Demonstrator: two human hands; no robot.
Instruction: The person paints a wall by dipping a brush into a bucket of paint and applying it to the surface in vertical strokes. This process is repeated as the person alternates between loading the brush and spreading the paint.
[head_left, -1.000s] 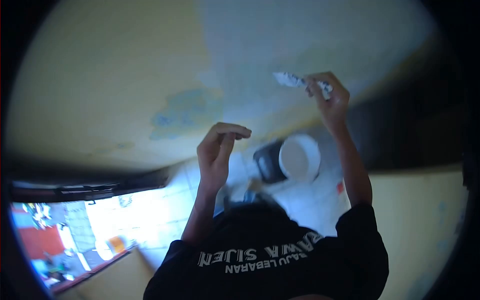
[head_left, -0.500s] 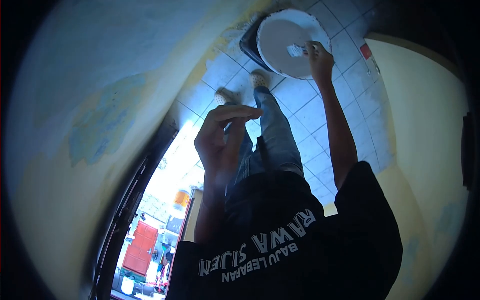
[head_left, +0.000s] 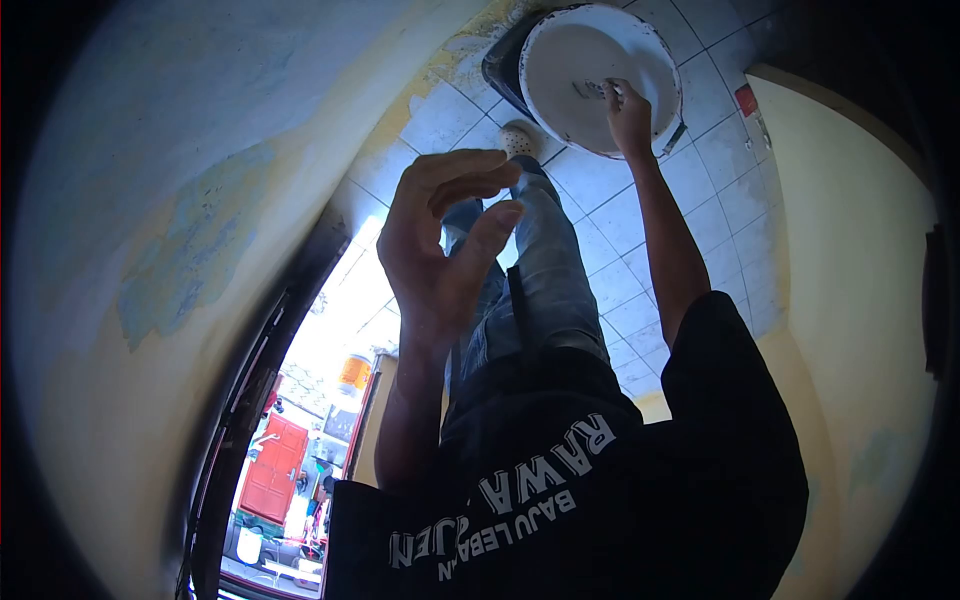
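A round white basin [head_left: 555, 75] with a chipped dark rim holds pale material, near the top of the head view. Over its right part, my right hand [head_left: 628, 118] has its fingers closed on a small object [head_left: 590, 90], pale and dark, too indistinct to name. My left hand [head_left: 445, 235] is raised in front of my legs, its fingers curved and apart from the thumb, with nothing between them.
A dark container [head_left: 505, 65] stands beside the basin on the tiled floor [head_left: 620, 230]. Peeling walls rise at left and right. A small red item [head_left: 746, 100] lies near the right wall. Through the doorway at lower left show a red door [head_left: 275, 468] and an orange container [head_left: 355, 372].
The thumb and fingers of my left hand have spread farther apart. My right hand has shifted slightly left within the basin, and less of the pale object shows.
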